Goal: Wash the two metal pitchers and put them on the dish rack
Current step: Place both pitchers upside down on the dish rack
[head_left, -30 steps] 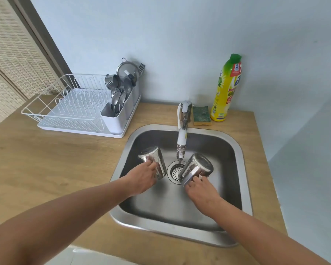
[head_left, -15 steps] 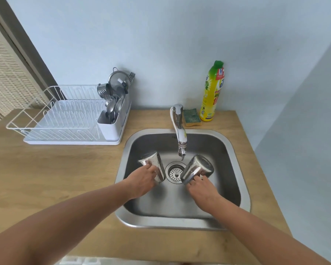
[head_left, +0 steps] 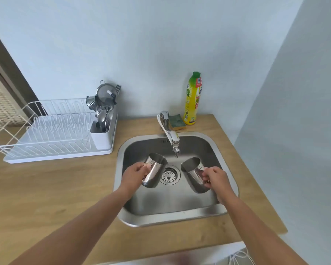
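Each hand apparently grips a pitcher.

**Silver, white and yellow**

Both pitchers I hold are bare shiny silver: the left pitcher mirrors pale streaks down its side, the right pitcher shows a dark grey inside. The sink is brushed grey steel, and its drain is a lighter silver disc dotted with small holes. The tap is chrome with a white band. The counter is light tan wood with faint grain. The rack is white wire on a white tray, its cutlery silver. The sponge is dark green over yellow. The bottle is yellow with a green cap and a red patch on its label. The wall is pale blue.
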The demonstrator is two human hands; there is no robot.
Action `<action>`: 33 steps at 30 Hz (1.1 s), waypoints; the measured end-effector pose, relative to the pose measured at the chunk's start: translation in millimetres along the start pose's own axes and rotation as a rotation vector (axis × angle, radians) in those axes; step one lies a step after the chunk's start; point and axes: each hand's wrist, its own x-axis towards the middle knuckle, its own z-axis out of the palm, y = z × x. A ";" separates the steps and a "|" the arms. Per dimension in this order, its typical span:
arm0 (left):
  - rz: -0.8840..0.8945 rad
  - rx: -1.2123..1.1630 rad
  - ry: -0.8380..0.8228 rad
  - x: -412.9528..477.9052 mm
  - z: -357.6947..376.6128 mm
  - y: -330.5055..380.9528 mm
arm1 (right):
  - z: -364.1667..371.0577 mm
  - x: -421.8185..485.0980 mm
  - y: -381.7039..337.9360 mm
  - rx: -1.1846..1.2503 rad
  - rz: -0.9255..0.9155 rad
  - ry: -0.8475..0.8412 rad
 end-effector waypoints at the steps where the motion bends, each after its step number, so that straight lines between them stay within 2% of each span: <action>1: -0.013 -0.078 -0.010 -4.0 0.2 -0.6 | -2.2 -5.5 -0.4 0.047 0.010 0.014; 4: -0.021 -0.238 -0.052 -13.9 -5.4 0.9 | -8.5 -23.9 -7.2 0.197 0.012 0.025; 8: 0.049 -0.300 -0.100 -30.7 -26.7 14.0 | -16.4 -53.4 -28.9 0.328 -0.019 -0.018; 14: 0.168 -0.278 -0.120 -58.4 -82.9 31.0 | -2.5 -98.4 -61.1 0.540 0.087 -0.314; 18: 0.269 -0.193 -0.034 -82.9 -140.9 29.0 | 49.3 -125.8 -80.3 0.473 0.042 -0.453; 25: 0.329 0.117 0.172 -94.5 -249.1 22.6 | 150.6 -149.2 -139.4 0.335 -0.194 -0.499; 30: 0.375 0.292 0.319 -78.2 -315.8 26.0 | 227.3 -144.0 -182.8 0.102 -0.381 -0.449; 33: 0.445 0.498 0.373 -53.3 -350.9 30.2 | 278.1 -128.7 -202.8 -0.079 -0.546 -0.374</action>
